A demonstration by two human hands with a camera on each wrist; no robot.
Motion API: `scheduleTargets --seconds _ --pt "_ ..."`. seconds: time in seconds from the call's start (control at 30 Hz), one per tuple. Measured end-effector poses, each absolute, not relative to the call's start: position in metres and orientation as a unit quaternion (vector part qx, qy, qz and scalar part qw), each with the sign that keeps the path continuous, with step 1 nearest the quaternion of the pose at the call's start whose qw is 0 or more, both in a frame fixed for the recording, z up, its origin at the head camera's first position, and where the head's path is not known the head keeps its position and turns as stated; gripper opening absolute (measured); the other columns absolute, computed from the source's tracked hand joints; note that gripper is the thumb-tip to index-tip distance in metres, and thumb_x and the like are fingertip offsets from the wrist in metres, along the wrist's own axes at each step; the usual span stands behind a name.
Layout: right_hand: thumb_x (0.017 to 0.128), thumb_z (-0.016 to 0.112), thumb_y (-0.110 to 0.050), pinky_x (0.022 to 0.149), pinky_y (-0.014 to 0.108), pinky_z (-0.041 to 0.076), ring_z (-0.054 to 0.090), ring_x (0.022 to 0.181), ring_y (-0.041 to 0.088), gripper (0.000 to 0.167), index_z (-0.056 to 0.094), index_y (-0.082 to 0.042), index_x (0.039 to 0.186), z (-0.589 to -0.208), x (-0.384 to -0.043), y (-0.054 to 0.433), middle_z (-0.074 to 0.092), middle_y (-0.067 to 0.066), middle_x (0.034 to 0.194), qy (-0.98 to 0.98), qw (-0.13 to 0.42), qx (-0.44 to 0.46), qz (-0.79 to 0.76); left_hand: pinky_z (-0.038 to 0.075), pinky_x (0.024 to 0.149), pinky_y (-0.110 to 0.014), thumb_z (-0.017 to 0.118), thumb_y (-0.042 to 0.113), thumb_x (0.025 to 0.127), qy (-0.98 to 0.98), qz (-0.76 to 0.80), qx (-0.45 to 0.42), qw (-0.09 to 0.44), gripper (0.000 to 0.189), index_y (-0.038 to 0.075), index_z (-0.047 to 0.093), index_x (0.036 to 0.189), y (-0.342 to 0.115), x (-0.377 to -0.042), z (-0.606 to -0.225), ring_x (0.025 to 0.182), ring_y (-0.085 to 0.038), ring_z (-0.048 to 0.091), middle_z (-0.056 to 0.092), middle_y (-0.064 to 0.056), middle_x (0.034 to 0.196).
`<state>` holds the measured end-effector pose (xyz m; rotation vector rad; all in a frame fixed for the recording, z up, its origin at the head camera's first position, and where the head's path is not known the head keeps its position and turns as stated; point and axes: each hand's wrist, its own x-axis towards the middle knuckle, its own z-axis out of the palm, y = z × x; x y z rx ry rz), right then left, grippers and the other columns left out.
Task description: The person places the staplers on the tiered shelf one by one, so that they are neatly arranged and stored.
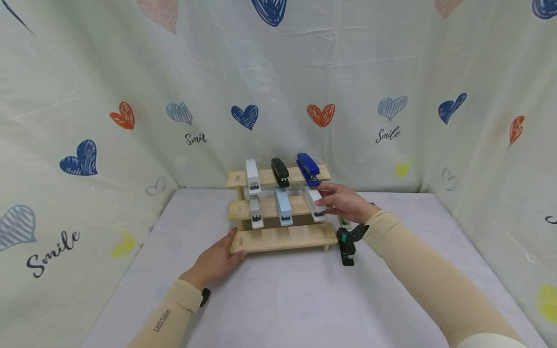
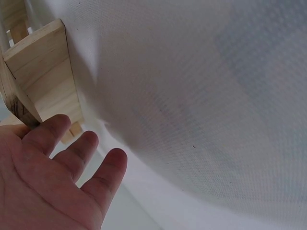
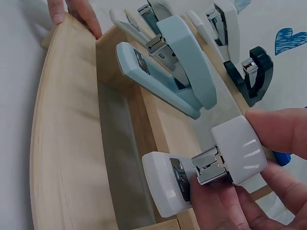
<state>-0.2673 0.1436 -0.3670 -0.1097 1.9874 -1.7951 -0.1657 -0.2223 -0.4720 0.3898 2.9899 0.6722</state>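
A white stapler (image 3: 240,151) stands at the right end of the middle tier of a wooden three-tier shelf (image 1: 287,238). My right hand (image 1: 344,200) pinches it, thumb on one side and fingers on the other. My left hand (image 1: 217,258) holds the left end of the bottom board, thumb at its front edge. In the left wrist view three fingers (image 2: 105,172) extend past the board's corner. Left of the white stapler sit a light blue stapler (image 1: 284,207) and another white stapler (image 1: 256,211).
The top tier carries a white stapler (image 1: 252,177), a black stapler (image 1: 280,172) and a blue stapler (image 1: 308,169). Right of the shelf, a black stapler (image 1: 347,251) lies on the white-covered table (image 1: 296,299), with another partly hidden beyond my wrist. A heart-printed curtain (image 1: 287,63) surrounds the table.
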Motion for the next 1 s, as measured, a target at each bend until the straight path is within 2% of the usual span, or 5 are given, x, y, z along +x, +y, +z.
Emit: scheduleTargets --seconds 0.5,1.0 --pt "0.094 0.068 -0.003 0.108 0.052 0.038 0.039 0.137 0.034 0.065 0.038 -0.002 0.152 -0.3679 -0.2631 0.1420 0.034 0.018 0.156 0.739 0.205 -0.034 -0.640 0.041 0.104 -0.054 0.055 0.048 0.101 0.967 0.219 0.131 0.025 0.084 -0.006 0.022 0.155 -0.2221 -0.1645 -0.4704 0.134 -0.042 0.043 0.041 -0.029 0.149" --pt "0.094 0.069 -0.004 0.109 0.050 0.037 0.041 0.136 0.034 0.067 0.035 -0.001 0.152 -0.3688 -0.2626 0.1398 0.036 0.019 0.155 0.741 0.194 -0.019 -0.642 0.041 0.103 -0.054 0.056 0.047 0.101 0.968 0.214 0.127 0.027 0.083 -0.006 0.022 0.155 -0.2207 -0.1638 -0.4689 0.133 -0.042 0.044 0.042 -0.029 0.148"
